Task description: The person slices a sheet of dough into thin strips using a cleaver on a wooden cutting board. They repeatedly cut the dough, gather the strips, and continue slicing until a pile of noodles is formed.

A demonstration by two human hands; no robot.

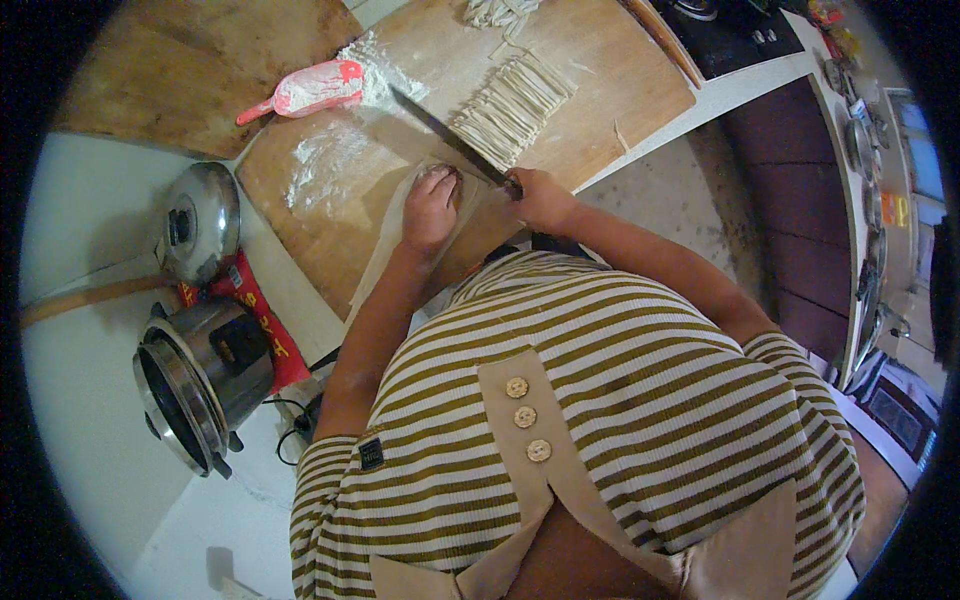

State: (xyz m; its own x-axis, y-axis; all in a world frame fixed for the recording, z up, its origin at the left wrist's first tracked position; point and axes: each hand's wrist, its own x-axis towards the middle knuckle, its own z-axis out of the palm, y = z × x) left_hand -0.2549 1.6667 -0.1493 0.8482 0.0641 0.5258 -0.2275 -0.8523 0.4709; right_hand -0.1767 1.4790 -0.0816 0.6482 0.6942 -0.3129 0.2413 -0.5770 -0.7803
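My right hand [544,202] grips the handle of a long-bladed kitchen knife [450,139], whose blade slants up and left across the wooden board [630,82]. With fingers curled, my left hand [433,206] presses on a folded sheet of dough [394,225], just left of the blade. Part of the dough is hidden under that hand and forearm. Right of the knife lies a row of cut noodle strips [517,109], close side by side. A loose bundle of noodles [502,11] rests at the board's far edge.
A red plastic scoop [319,88] holding flour lies beside a flour heap [382,71]. Left of the board are a metal lid [201,221], an electric cooker [214,367] and a red bag [274,337]. A rolling pin [664,41] lies along the right edge, near a black cooktop [727,37].
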